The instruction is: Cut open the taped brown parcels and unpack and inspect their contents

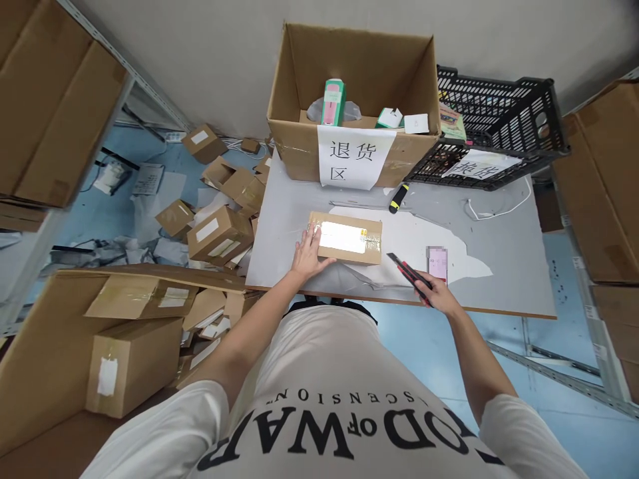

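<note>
A small taped cardboard parcel (345, 237) with a white label lies flat near the front of the grey table (504, 279). My left hand (308, 251) rests with spread fingers on the parcel's left end. My right hand (435, 291) grips a red and black utility knife (408, 273), its blade end pointing toward the parcel's right corner, a little apart from it. A pink card (436, 263) lies on the table just beyond the right hand.
A big open carton (354, 100) with a paper sign and small boxes inside stands at the table's back. A black plastic crate (492, 123) sits to its right. A black-and-yellow tool (398, 197) lies behind the parcel. Many cardboard boxes (219, 233) litter the floor at left.
</note>
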A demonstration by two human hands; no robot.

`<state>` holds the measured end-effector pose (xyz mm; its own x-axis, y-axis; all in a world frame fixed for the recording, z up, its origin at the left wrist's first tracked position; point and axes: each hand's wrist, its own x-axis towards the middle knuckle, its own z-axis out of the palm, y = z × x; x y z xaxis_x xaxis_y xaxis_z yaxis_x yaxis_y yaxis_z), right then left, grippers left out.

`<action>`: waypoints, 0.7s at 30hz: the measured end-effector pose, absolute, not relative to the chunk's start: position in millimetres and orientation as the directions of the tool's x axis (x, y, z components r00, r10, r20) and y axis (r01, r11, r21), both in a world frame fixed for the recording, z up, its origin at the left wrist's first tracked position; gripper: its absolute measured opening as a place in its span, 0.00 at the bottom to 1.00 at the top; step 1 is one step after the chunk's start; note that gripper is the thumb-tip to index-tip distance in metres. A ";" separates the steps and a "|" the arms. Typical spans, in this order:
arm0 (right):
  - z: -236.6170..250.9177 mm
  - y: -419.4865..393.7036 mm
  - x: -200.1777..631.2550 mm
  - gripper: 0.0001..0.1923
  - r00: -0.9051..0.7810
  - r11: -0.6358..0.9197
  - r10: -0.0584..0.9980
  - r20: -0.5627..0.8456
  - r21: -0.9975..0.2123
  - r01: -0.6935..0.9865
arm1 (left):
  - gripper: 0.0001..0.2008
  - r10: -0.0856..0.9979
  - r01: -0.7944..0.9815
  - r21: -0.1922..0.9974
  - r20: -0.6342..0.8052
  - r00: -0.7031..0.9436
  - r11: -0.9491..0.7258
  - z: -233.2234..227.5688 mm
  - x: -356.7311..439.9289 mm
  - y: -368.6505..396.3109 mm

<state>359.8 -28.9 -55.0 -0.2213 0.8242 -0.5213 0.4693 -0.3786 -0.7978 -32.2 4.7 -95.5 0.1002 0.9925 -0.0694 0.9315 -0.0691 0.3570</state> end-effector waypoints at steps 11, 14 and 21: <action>1.6 62.6 252.0 0.28 -0.597 0.483 0.775 -0.209 -0.415 0.771 | 0.31 0.950 0.929 0.210 0.011 0.311 -0.306 -84.6 -16.8 -33.6; 8.7 82.5 197.4 0.28 -0.710 0.655 0.638 -0.298 -0.276 0.704 | 0.30 0.954 0.932 0.211 0.009 0.300 -0.296 -86.6 -16.8 -34.8; 14.5 106.7 147.5 0.27 -0.772 0.789 0.494 -0.399 -0.166 0.591 | 0.28 0.961 0.932 0.242 0.009 0.275 -0.269 -89.4 -15.6 -37.7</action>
